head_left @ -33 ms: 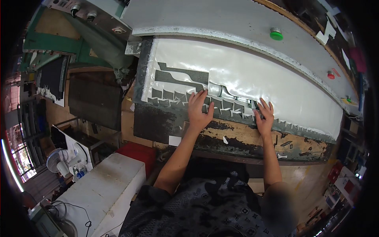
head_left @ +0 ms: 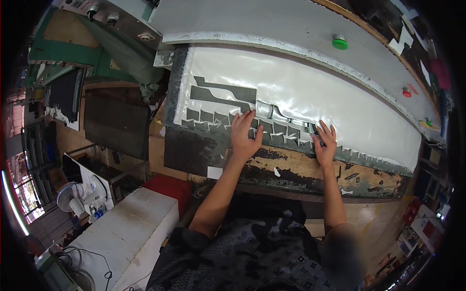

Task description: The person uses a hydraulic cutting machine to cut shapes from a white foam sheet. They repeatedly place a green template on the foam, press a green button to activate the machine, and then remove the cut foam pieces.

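Head view: A steel cutting die (head_left: 273, 110) lies on a glossy white sheet (head_left: 301, 92), between the left hand (head_left: 246, 134) and the right hand (head_left: 326, 143). The left grip is spread, with fingertips beside the die's left end. The right grip is at the die's right end, thumb apart from the forefinger; whether it pinches the die wall cannot be told.

Risk 1, overlap: The die sits just beside dark stepped cut-outs (head_left: 225, 91). A slight leftward push or rotation could carry its edge over an opening and leave an incomplete outline.

Risk 2, tearing: Jagged remnants (head_left: 279, 129) fringe the sheet's near edge. A dragging thumb or die corner could catch these narrow points, tear them or ruck the sheet.

Risk 3, injury: Uneven pressure could slide bare fingers along the die's edge, which is probably sharp. The grey press beam (head_left: 252, 22), carrying a green push button (head_left: 340, 41), stands beyond the sheet; beam travel toward the die would endanger both hands.
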The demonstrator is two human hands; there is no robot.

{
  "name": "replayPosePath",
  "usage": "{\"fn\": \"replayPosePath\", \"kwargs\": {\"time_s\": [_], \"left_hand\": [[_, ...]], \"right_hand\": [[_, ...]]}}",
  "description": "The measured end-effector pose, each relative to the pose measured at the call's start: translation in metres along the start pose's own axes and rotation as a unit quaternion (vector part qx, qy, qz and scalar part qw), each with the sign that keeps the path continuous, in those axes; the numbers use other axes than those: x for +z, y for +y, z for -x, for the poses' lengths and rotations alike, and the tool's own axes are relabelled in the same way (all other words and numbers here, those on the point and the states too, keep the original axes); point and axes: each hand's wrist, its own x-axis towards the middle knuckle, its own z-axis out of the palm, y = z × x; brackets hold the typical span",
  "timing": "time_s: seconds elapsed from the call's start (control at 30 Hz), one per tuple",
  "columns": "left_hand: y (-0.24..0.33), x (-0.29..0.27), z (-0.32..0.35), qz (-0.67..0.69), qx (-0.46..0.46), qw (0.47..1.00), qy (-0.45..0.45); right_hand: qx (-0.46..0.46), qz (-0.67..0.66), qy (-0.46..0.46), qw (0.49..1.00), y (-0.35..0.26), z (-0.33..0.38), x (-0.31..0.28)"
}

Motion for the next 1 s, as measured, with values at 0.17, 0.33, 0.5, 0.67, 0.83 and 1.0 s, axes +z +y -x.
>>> {"fn": "replayPosePath", "kwargs": {"time_s": [0.17,0.33,0.5,0.67,0.83,1.0], "left_hand": [[0.001,-0.001,-0.003,0.006,-0.004,1.000,-0.001],[0.002,-0.005,-0.003,-0.007,0.009,1.000,-0.002],[0.027,-0.027,-0.008,-0.001,0.028,0.999,0.026],[0.058,-0.071,0.039,0.105,-0.038,0.971,-0.213],[0.065,-0.096,0.095,0.020,0.053,0.917,-0.395],[0.067,-0.101,0.115,-0.025,0.054,0.942,-0.329]], "right_hand": [[0.010,-0.002,-0.006,1.000,-0.002,-0.001,-0.001],[0.008,-0.006,0.001,1.000,-0.006,-0.002,0.000],[0.016,-0.029,-0.014,0.999,-0.016,-0.007,-0.006],[0.059,-0.098,-0.002,0.993,-0.036,-0.006,-0.023],[-0.002,-0.084,0.060,0.995,-0.060,0.006,-0.043],[-0.021,-0.135,0.019,0.990,-0.113,-0.002,-0.057]]}}
